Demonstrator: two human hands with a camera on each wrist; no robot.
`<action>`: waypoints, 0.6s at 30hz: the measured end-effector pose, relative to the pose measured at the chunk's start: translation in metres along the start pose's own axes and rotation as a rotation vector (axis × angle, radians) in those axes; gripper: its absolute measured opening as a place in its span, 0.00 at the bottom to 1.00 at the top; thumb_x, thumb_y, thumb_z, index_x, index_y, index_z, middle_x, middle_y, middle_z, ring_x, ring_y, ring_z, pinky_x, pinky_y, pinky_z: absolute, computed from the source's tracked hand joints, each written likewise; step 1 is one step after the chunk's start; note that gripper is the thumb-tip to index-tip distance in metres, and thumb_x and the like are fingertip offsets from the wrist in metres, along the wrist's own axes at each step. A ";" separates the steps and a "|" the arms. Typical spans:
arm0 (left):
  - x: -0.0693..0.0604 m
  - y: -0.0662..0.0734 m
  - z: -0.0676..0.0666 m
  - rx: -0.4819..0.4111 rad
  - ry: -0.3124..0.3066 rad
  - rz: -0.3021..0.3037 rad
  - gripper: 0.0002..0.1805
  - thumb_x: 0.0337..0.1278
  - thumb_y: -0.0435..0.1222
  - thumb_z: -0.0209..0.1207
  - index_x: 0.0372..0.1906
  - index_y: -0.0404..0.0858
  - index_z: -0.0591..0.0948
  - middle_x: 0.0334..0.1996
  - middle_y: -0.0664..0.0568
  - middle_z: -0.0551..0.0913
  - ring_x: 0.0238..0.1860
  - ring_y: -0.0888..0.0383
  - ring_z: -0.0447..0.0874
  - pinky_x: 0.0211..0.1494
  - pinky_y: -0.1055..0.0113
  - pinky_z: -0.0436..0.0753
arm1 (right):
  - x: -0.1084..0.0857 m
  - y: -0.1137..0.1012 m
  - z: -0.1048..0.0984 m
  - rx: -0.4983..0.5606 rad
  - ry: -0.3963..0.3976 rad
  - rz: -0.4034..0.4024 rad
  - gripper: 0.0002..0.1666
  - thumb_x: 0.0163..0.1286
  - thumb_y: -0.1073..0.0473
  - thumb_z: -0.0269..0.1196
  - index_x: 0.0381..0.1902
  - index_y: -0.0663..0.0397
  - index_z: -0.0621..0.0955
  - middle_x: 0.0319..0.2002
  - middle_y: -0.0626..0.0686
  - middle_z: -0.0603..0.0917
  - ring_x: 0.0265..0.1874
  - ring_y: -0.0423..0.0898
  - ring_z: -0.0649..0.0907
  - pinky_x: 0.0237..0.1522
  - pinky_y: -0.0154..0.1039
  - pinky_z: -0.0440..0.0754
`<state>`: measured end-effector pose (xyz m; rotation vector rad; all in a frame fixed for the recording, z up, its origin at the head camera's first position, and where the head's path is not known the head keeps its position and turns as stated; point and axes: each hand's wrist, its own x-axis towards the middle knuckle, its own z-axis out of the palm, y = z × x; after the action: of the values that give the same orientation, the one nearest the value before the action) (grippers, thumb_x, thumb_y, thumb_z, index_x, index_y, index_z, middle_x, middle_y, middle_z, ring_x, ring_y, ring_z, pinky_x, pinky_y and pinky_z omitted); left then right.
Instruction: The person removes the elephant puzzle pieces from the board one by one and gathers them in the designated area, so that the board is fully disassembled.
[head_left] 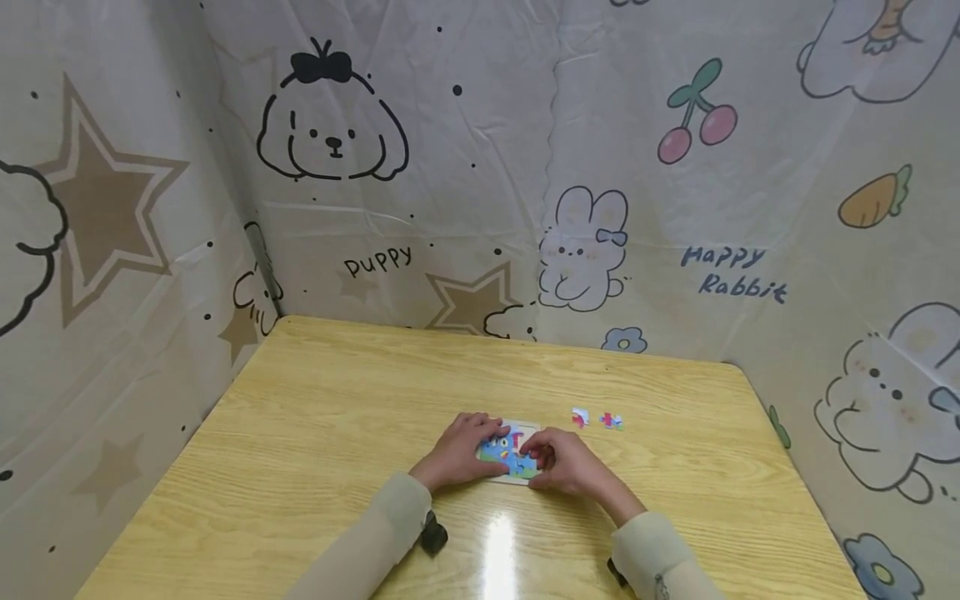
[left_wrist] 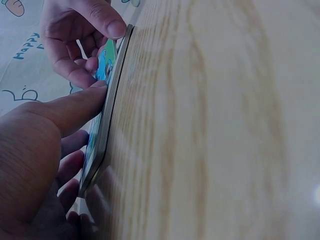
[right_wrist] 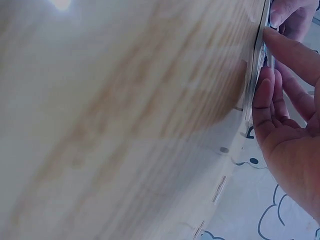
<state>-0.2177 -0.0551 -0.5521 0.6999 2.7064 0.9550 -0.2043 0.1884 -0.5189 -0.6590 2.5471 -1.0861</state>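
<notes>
Yellow wood-grain table (head_left: 337, 392) bears the tray (head_left: 516, 481), which lies near the person with part of a bright jigsaw picture (head_left: 495, 452) set in it. At its 9 o'clock, the left hand (head_left: 461, 452) is spread about the tray, fingers by the far left edge and thumb along the near edge, gripping lightly, probably so that it does not slide under the other hand's pushing. At its 3 o'clock, the right hand (head_left: 566, 461) is nearly closed: thumb and curled fingers pinch a blue-green piece (left_wrist: 109, 56) at the tray's right side. It seems tipped up a little, perhaps because a light pinch lets it be turned and seated; whether it is wholly clear of the tray, I cannot tell.

Toward 2 o'clock from the tray, a red-and-white piece (head_left: 580, 417) and a red cross-shaped piece (head_left: 611, 421) lie apart, likely kept there within easy reach of the right hand yet out of its way.
</notes>
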 end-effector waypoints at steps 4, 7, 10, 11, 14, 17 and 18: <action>-0.001 0.001 -0.002 -0.006 -0.006 0.002 0.38 0.60 0.57 0.69 0.73 0.48 0.76 0.73 0.49 0.72 0.74 0.45 0.63 0.77 0.41 0.65 | 0.000 0.001 0.001 -0.023 0.002 0.003 0.21 0.54 0.67 0.80 0.47 0.58 0.86 0.34 0.50 0.81 0.33 0.40 0.77 0.35 0.31 0.79; -0.001 0.001 -0.002 -0.005 -0.008 0.002 0.38 0.61 0.56 0.69 0.73 0.48 0.76 0.74 0.49 0.71 0.74 0.45 0.63 0.77 0.41 0.65 | 0.001 0.002 0.000 -0.031 0.001 -0.001 0.21 0.55 0.66 0.80 0.47 0.57 0.86 0.34 0.49 0.81 0.33 0.40 0.78 0.35 0.31 0.79; -0.001 0.002 -0.002 -0.004 -0.009 0.003 0.38 0.61 0.56 0.69 0.73 0.48 0.76 0.73 0.49 0.72 0.73 0.45 0.63 0.76 0.42 0.66 | 0.000 0.001 -0.001 -0.030 0.000 -0.015 0.21 0.55 0.66 0.80 0.47 0.58 0.86 0.34 0.50 0.82 0.32 0.41 0.78 0.35 0.31 0.79; -0.001 0.001 -0.002 -0.003 -0.009 0.003 0.38 0.61 0.57 0.69 0.74 0.48 0.75 0.73 0.49 0.72 0.73 0.46 0.63 0.76 0.42 0.66 | 0.000 0.001 -0.002 -0.027 0.001 -0.020 0.22 0.55 0.66 0.80 0.48 0.59 0.86 0.34 0.50 0.82 0.33 0.41 0.78 0.35 0.31 0.79; 0.000 0.000 -0.001 -0.002 -0.009 0.003 0.39 0.61 0.57 0.69 0.74 0.49 0.75 0.72 0.50 0.72 0.73 0.46 0.63 0.76 0.42 0.66 | -0.001 0.000 -0.003 -0.027 0.002 -0.027 0.22 0.55 0.66 0.79 0.48 0.59 0.86 0.34 0.51 0.82 0.33 0.41 0.78 0.36 0.31 0.79; 0.001 -0.001 0.000 0.002 -0.010 0.001 0.39 0.61 0.58 0.68 0.74 0.50 0.75 0.73 0.51 0.72 0.73 0.47 0.63 0.76 0.43 0.66 | -0.002 0.000 -0.004 -0.031 0.002 -0.013 0.22 0.56 0.66 0.79 0.49 0.59 0.86 0.35 0.50 0.82 0.33 0.41 0.78 0.36 0.31 0.80; 0.001 -0.002 0.000 0.005 -0.011 0.002 0.39 0.61 0.58 0.68 0.74 0.50 0.75 0.73 0.51 0.72 0.73 0.47 0.63 0.76 0.43 0.66 | -0.002 -0.001 -0.004 -0.033 0.004 -0.006 0.22 0.56 0.66 0.79 0.49 0.58 0.87 0.36 0.50 0.82 0.34 0.41 0.78 0.37 0.31 0.80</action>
<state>-0.2191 -0.0557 -0.5534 0.7062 2.7003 0.9425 -0.2043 0.1915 -0.5157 -0.6745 2.5731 -1.0509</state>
